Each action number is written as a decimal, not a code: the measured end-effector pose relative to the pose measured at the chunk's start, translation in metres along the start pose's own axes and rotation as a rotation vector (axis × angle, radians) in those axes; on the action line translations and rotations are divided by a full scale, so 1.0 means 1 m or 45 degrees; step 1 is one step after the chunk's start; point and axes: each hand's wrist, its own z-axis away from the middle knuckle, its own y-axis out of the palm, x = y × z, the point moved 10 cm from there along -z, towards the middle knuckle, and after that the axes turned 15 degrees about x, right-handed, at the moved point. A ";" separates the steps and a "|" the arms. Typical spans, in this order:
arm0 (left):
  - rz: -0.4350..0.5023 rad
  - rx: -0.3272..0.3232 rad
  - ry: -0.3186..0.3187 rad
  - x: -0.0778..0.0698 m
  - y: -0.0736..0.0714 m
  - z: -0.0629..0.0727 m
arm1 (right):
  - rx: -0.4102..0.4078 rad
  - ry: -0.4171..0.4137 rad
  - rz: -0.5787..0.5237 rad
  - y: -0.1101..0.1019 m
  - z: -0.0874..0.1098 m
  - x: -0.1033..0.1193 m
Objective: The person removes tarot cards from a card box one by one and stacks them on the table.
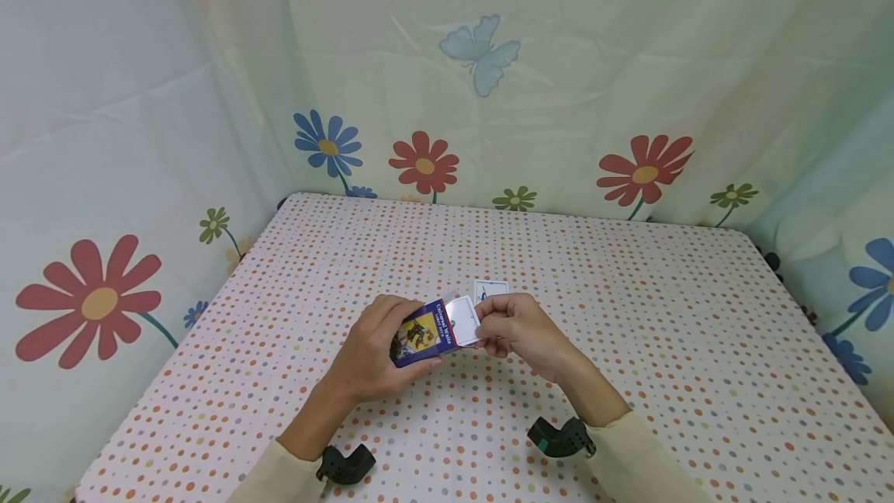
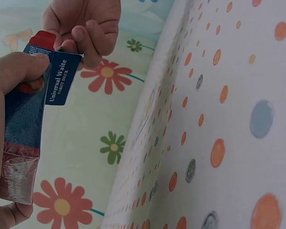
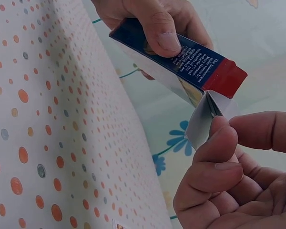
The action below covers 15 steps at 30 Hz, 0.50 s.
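Note:
My left hand (image 1: 380, 344) grips a dark blue tarot card box (image 1: 419, 332), thumb on one side and fingers round the other. The box is tilted, with its mouth towards my right hand (image 1: 517, 331). A white-lined top flap (image 3: 200, 121) stands out from the mouth, and a red side tab (image 3: 229, 78) sticks up beside it. In the left wrist view, the flap's outer face (image 2: 64, 78) carries the printed title. My right thumb and forefinger pinch at the flap's edge; whether a card lies between them is hidden.
A white-bordered card (image 1: 492, 286) lies on the table just behind my right hand, partly covered by it. The table (image 1: 628, 309) has a dotted cloth. A flower-printed curtain (image 1: 559, 99) stands round its back and sides.

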 end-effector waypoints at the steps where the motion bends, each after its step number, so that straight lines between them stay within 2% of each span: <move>1: -0.003 -0.001 0.002 0.000 0.000 0.000 | -0.001 0.001 0.000 0.000 0.000 0.000; 11: -0.004 -0.003 -0.010 0.002 -0.001 0.001 | -0.004 0.008 -0.001 0.000 -0.001 0.000; 15: -0.004 -0.006 -0.004 0.001 -0.001 0.000 | -0.034 0.028 0.005 -0.003 0.002 0.000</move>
